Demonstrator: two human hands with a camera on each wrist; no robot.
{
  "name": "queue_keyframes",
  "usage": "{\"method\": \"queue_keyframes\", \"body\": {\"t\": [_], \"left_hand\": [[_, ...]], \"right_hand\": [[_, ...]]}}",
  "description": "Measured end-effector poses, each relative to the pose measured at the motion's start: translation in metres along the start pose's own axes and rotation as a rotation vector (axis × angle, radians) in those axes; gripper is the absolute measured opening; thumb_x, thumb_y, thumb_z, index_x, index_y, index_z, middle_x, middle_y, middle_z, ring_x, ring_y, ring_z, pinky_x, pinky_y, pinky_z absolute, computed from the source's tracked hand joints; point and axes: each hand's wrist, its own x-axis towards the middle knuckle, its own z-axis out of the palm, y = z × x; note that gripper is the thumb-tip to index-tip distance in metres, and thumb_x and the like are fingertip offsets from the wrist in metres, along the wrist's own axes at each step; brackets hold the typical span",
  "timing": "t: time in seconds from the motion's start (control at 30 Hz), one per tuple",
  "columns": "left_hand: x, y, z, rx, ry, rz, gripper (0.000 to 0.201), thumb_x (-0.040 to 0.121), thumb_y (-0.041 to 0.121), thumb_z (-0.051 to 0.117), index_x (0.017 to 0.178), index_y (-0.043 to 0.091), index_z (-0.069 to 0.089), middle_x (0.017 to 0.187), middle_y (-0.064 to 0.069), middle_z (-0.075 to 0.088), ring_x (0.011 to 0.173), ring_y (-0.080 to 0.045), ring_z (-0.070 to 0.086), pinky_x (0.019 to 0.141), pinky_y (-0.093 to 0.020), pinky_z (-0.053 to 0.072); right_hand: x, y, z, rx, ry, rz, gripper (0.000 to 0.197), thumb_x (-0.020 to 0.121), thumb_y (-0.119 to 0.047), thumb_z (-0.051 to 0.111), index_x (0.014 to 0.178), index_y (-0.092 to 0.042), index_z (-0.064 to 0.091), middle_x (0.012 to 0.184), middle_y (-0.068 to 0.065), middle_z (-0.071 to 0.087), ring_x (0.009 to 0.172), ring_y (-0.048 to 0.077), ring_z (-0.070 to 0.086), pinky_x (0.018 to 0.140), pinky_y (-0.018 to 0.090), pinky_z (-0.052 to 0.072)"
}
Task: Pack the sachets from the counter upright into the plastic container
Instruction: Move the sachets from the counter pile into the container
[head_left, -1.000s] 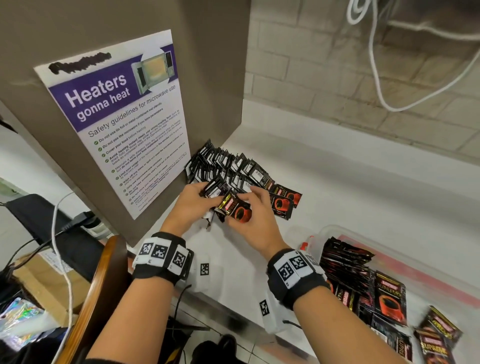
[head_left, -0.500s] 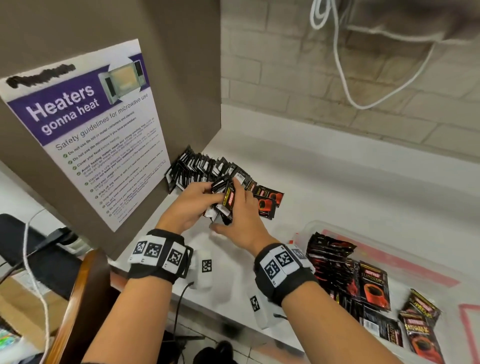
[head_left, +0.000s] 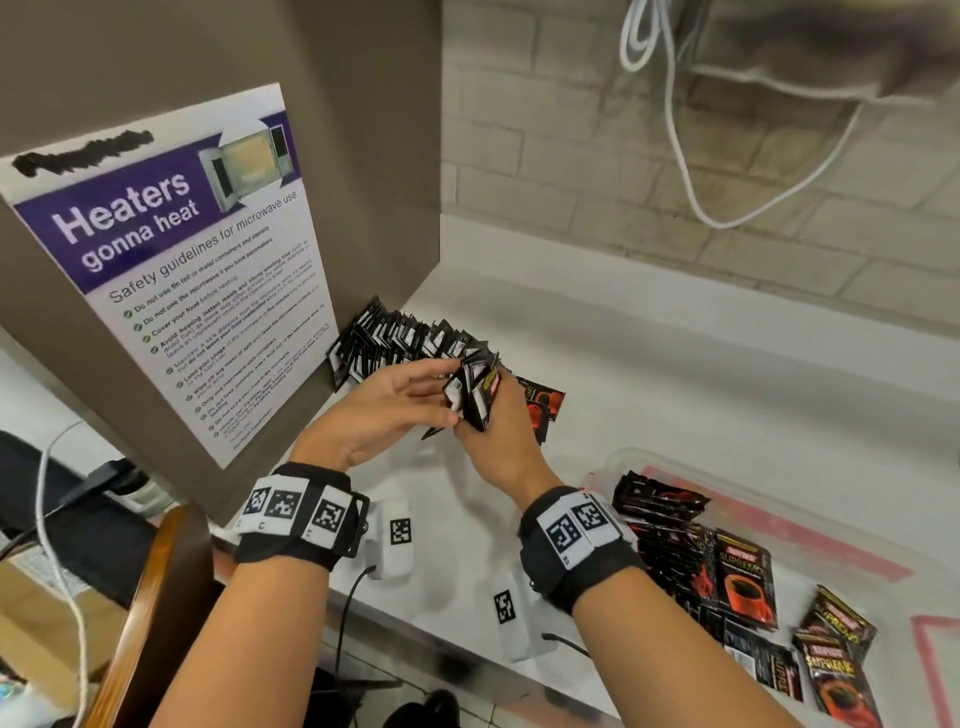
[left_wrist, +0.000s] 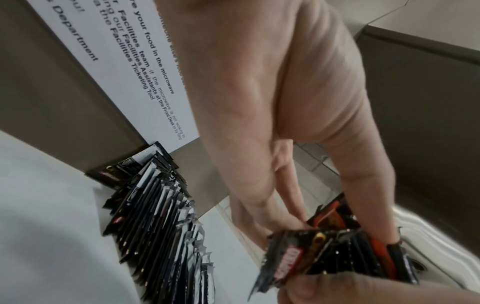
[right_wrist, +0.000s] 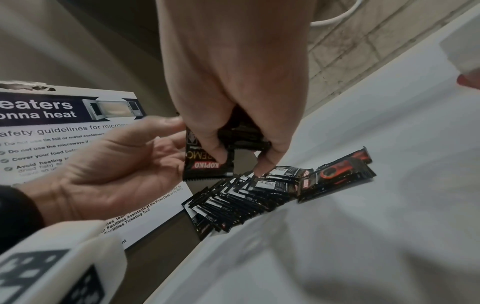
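Observation:
A long row of black sachets (head_left: 400, 338) leans against the brown panel on the white counter (head_left: 675, 374); the row also shows in the wrist views (right_wrist: 241, 195) (left_wrist: 161, 216). A few red-printed sachets (head_left: 543, 405) lie flat beside it. My right hand (head_left: 493, 436) grips a small bundle of sachets (head_left: 474, 395) (right_wrist: 207, 164) on edge, just above the counter. My left hand (head_left: 415, 395) has straight fingers and touches the bundle's left side. The clear plastic container (head_left: 831, 582) sits at the lower right. It holds several sachets (head_left: 743, 577), some standing and some flat.
A brown cabinet panel with a microwave safety poster (head_left: 171, 270) walls off the left. A white cable (head_left: 675, 156) hangs on the brick wall behind. A wooden chair back (head_left: 150, 597) stands below the counter's front edge.
The hands gathered loose sachets from the end of the row. The right hand has lifted them as an upright bundle, and the left hand's fingers have straightened against it.

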Motion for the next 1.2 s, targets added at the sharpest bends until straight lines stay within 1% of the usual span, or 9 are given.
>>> {"method": "queue_keyframes", "body": {"t": [0.1, 0.23, 0.37, 0.47, 0.6, 0.67, 0.93, 1.07, 1.2], "left_hand": [[0.002, 0.001, 0.001, -0.051, 0.018, 0.03, 0.068, 0.07, -0.003, 0.074, 0.135, 0.009, 0.059, 0.127, -0.019, 0.066, 0.117, -0.024, 0.064, 0.093, -0.028, 0.054], [0.005, 0.003, 0.006, -0.088, 0.004, 0.027, 0.063, 0.075, 0.0, 0.072, 0.136, 0.008, 0.056, 0.119, -0.01, 0.072, 0.111, -0.018, 0.068, 0.09, -0.023, 0.054], [0.007, 0.006, 0.016, -0.056, -0.093, 0.006, 0.065, 0.076, -0.002, 0.077, 0.136, 0.008, 0.054, 0.121, -0.01, 0.071, 0.113, -0.018, 0.067, 0.094, -0.026, 0.053], [0.011, 0.01, 0.031, 0.095, -0.034, 0.012, 0.087, 0.066, 0.024, 0.09, 0.142, 0.019, 0.049, 0.127, -0.004, 0.068, 0.12, -0.017, 0.064, 0.103, -0.035, 0.05], [0.017, 0.016, 0.051, 0.188, 0.095, 0.051, 0.083, 0.055, 0.051, 0.09, 0.129, 0.036, 0.056, 0.116, 0.011, 0.072, 0.111, -0.003, 0.066, 0.096, -0.027, 0.049], [0.019, 0.018, 0.057, 0.167, 0.121, 0.065, 0.077, 0.06, 0.048, 0.088, 0.13, 0.035, 0.057, 0.118, 0.01, 0.071, 0.113, -0.004, 0.065, 0.099, -0.029, 0.049], [0.022, 0.028, 0.077, 0.051, 0.243, 0.138, 0.035, 0.084, 0.016, 0.078, 0.114, 0.027, 0.064, 0.102, 0.006, 0.075, 0.1, -0.012, 0.072, 0.088, -0.033, 0.057], [0.022, 0.032, 0.096, -0.041, 0.231, 0.098, 0.038, 0.086, 0.014, 0.077, 0.12, 0.023, 0.062, 0.101, 0.002, 0.075, 0.097, -0.015, 0.074, 0.079, -0.032, 0.059], [0.022, 0.035, 0.127, -0.009, 0.171, 0.145, 0.058, 0.081, 0.019, 0.083, 0.13, 0.028, 0.052, 0.112, 0.002, 0.069, 0.099, -0.004, 0.07, 0.08, -0.023, 0.057]], "right_hand": [[-0.004, -0.003, -0.005, 0.092, -0.01, -0.046, 0.038, 0.086, 0.005, 0.067, 0.114, -0.015, 0.054, 0.113, 0.011, 0.063, 0.107, 0.023, 0.062, 0.097, 0.039, 0.051], [-0.006, -0.002, -0.01, 0.138, -0.092, 0.025, 0.05, 0.086, 0.003, 0.07, 0.124, -0.017, 0.044, 0.113, 0.001, 0.059, 0.098, 0.004, 0.058, 0.083, 0.011, 0.047], [-0.007, -0.007, -0.013, 0.161, -0.089, -0.002, 0.05, 0.083, 0.01, 0.066, 0.111, -0.026, 0.047, 0.102, -0.003, 0.06, 0.089, -0.002, 0.06, 0.076, 0.013, 0.049], [-0.008, -0.015, -0.011, 0.191, -0.068, -0.075, 0.055, 0.079, 0.018, 0.062, 0.103, -0.03, 0.051, 0.096, -0.001, 0.061, 0.086, -0.004, 0.064, 0.072, 0.017, 0.054], [-0.007, -0.023, -0.007, 0.231, -0.072, -0.084, 0.056, 0.084, 0.016, 0.064, 0.121, -0.021, 0.044, 0.107, 0.0, 0.061, 0.101, 0.0, 0.064, 0.086, 0.019, 0.053], [-0.005, -0.024, -0.01, 0.241, -0.063, -0.09, 0.063, 0.083, 0.016, 0.066, 0.125, -0.022, 0.039, 0.11, -0.003, 0.059, 0.104, -0.002, 0.062, 0.09, 0.018, 0.051], [-0.004, -0.034, -0.025, 0.179, -0.093, 0.039, 0.114, 0.067, 0.009, 0.082, 0.155, -0.01, 0.012, 0.146, 0.018, 0.038, 0.139, 0.033, 0.038, 0.111, 0.05, 0.043], [-0.011, -0.038, -0.049, 0.168, -0.14, 0.012, 0.106, 0.068, 0.013, 0.078, 0.147, -0.025, 0.019, 0.14, 0.012, 0.047, 0.133, 0.027, 0.047, 0.109, 0.047, 0.046], [-0.025, -0.042, -0.085, 0.225, -0.155, 0.008, 0.078, 0.073, 0.02, 0.072, 0.117, -0.036, 0.04, 0.111, -0.006, 0.06, 0.104, -0.001, 0.065, 0.086, 0.023, 0.055]]}}
